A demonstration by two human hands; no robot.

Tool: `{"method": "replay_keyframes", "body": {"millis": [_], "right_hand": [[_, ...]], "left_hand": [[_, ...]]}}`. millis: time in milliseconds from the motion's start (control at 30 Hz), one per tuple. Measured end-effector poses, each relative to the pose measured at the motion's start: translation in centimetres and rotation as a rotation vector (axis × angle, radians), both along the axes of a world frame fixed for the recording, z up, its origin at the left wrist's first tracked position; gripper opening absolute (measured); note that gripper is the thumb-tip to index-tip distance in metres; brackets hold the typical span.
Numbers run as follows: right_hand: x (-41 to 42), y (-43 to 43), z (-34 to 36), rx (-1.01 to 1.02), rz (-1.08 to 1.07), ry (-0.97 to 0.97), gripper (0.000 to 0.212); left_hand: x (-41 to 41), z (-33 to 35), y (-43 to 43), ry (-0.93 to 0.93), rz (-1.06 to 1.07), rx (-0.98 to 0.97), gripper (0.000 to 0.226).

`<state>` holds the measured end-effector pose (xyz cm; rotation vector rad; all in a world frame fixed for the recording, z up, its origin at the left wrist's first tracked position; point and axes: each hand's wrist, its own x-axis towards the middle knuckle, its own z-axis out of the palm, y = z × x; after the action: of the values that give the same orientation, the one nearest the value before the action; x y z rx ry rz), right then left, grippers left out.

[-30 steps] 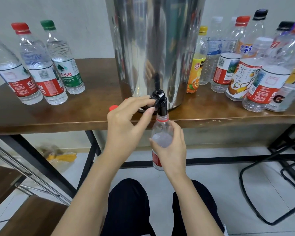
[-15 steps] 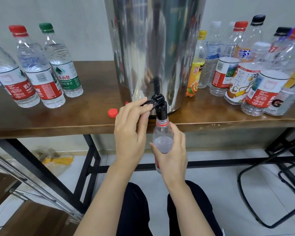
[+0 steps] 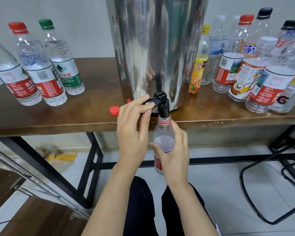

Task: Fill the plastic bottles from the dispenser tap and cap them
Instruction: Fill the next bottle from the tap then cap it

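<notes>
A tall steel dispenser (image 3: 157,48) stands on the brown table (image 3: 58,116), its black tap (image 3: 162,106) jutting over the front edge. My right hand (image 3: 173,150) grips a clear plastic bottle (image 3: 163,132) with a red neck ring and red label, its open mouth right under the spout; water reaches up to its shoulder. My left hand (image 3: 133,128) pinches the tap's black lever between thumb and fingers. A loose red cap (image 3: 114,110) lies on the table left of the tap.
Three capped, filled bottles (image 3: 41,72) stand at the table's left. Several bottles (image 3: 255,68) with mixed caps and labels crowd the right side. Below are black table legs (image 3: 94,160), a black chair frame (image 3: 271,184) at right, and wooden steps (image 3: 15,210) at lower left.
The water level in the held bottle has risen toward the shoulder. My left hand shifted its hold on the lever slightly. The view tilted down a little.
</notes>
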<state>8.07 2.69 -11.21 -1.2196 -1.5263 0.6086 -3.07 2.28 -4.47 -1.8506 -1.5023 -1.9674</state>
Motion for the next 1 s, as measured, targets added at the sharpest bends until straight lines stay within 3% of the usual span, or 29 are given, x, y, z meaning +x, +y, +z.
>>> {"method": "replay_keyframes", "body": {"millis": [1000], "right_hand": [[0.76, 0.47, -0.14, -0.044, 0.085, 0.034, 0.086]], "left_hand": [[0.16, -0.04, -0.03, -0.053, -0.055, 0.010, 0.019]]}}
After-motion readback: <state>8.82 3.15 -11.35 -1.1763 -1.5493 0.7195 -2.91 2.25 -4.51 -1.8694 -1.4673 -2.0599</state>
